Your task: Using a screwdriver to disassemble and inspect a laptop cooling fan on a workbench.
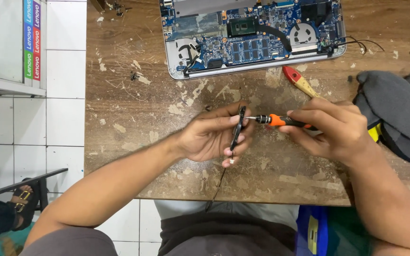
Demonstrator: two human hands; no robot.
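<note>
Gripping a small black flat part [236, 129] in our left hand [212, 137] and an orange-handled screwdriver [281, 121] in our right hand [333, 130], we risk the tip slipping off.

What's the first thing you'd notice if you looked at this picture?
Two hands meet mid-table: the left hand pinches a small black part, and the right hand pokes an orange-handled screwdriver into it. Behind them, at the table's far edge, lies an opened laptop showing its blue circuit board.

bare forearms, no sleeves or rings; grey shirt and dark shorts below
</note>
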